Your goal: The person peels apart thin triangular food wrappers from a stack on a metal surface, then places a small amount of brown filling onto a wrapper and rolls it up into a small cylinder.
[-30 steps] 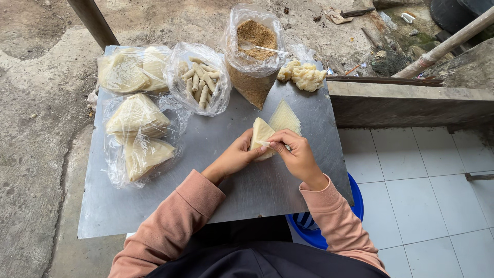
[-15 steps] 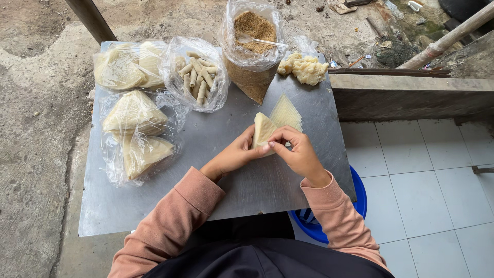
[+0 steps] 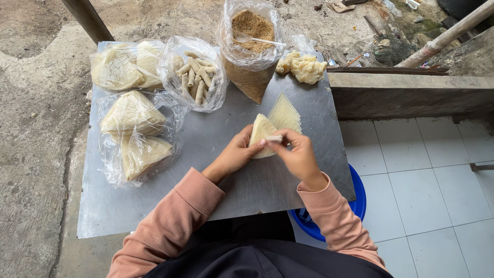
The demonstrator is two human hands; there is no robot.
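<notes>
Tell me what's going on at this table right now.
A person in pink sleeves is working a thin, pale triangular wrapper with both hands above a metal table. The left hand cradles it while the right hand pinches its edge. A stack of wrappers lies just beyond. Bags of finished rolls, folded wrappers and brown crumbs sit further back, beside a lump of pale filling.

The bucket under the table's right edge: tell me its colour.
Blue: the bucket shows a plain bright blue rim, seen best, and only, in the head view.
</notes>
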